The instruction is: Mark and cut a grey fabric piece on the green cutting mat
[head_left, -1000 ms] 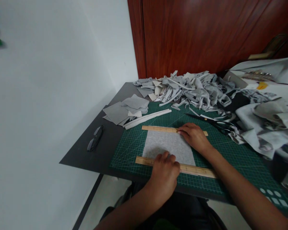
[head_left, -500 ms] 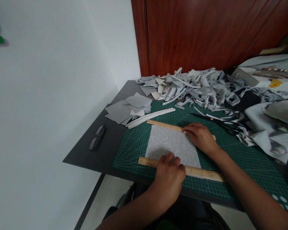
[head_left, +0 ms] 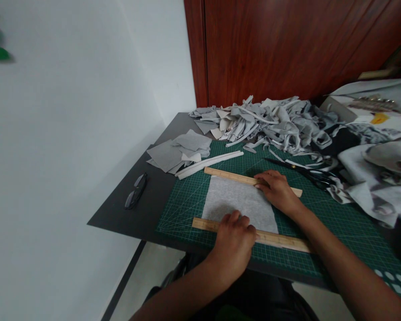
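**Two rulers pinned along a grey fabric square**

The person's left hand (head_left: 235, 240) lies palm-down on the near wooden ruler (head_left: 280, 240), fingers curled over its top edge and pressing it flat; it grips nothing beyond that. The right hand (head_left: 277, 189) rests, fingers spread flat, on the far wooden ruler (head_left: 227, 175), holding it against the surface. Between the two rulers lies the grey fabric square (head_left: 234, 203), flat on the green cutting mat (head_left: 187, 200), its near and far edges touching or just under the rulers.

The step in hand looks like squaring or measuring the piece, both rulers being set parallel along opposite edges. A next move would seem to call for one hand to be freed while the other keeps its ruler from sliding; the scissors (head_left: 304, 171) lie just beyond the right hand.

Whether the rulers overlap the fabric edge or merely abut it is hard to tell. The left palm hides the middle of the near ruler. The ruler markings are too small to read. The fabric scrap pile (head_left: 270, 120) and a stack of cut squares (head_left: 177, 151) sit farther back; folded glasses (head_left: 135, 191) lie off the mat.
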